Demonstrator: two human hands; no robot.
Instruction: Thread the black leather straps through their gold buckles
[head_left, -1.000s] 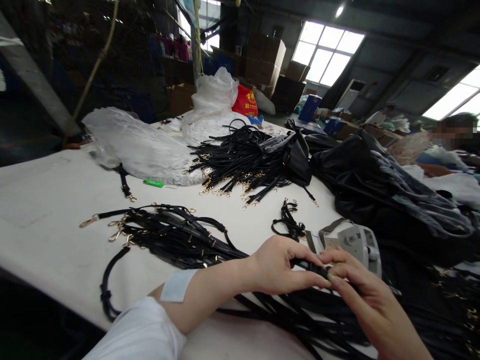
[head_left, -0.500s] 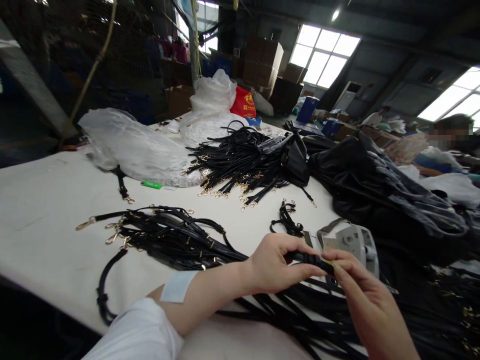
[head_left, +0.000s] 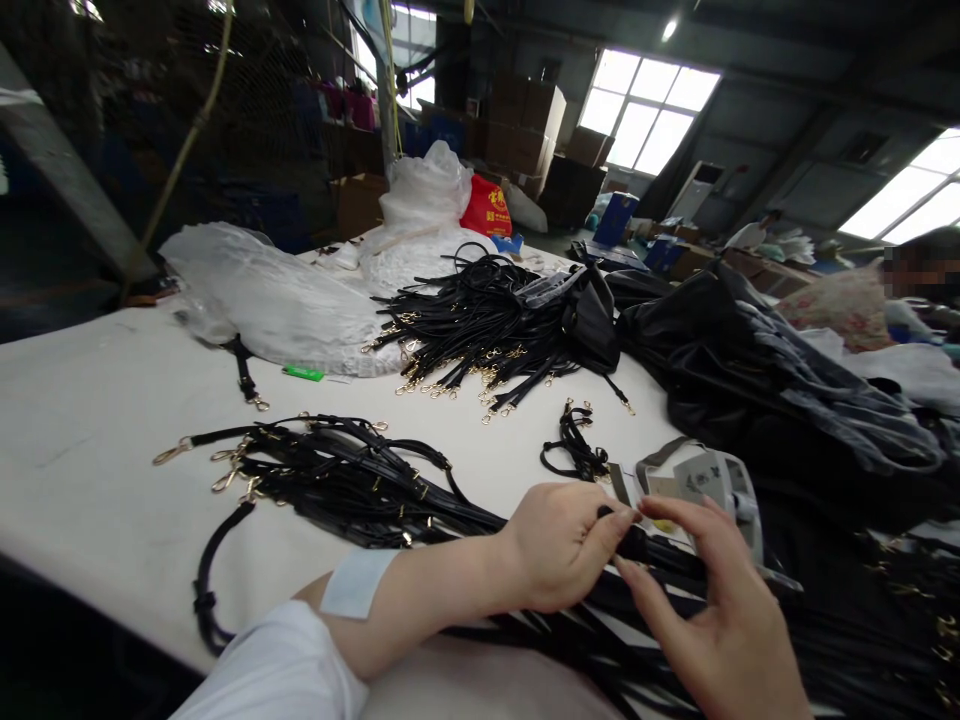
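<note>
Straps (head_left: 525,610) were spread loosely along the near edge of the bench (head_left: 90,420), and one strap (head_left: 643,547) was lifted just above them. It was pinched in the grip of the left hand (head_left: 559,545) between thumb and forefinger. The right hand (head_left: 712,610) was closed on it just beside, thumb above and fingertips beneath. A short length was thus kept taut between the two grips, apparently so that the spot could be handled closely. A bundle (head_left: 337,475) was laid to the left with its gold clasps gathered at one end, seemingly kept aligned. A larger heap (head_left: 480,320) was piled farther back in the same fashion. A grey device (head_left: 712,480) was set just behind the hands, probably for easy reach. Plastic bags (head_left: 277,295) and a green stick (head_left: 304,372) were left beyond the bundle. Yellow characters were printed on a red bag (head_left: 486,208), but they were too small to be read. The marks on the device could not be made out either.
</note>
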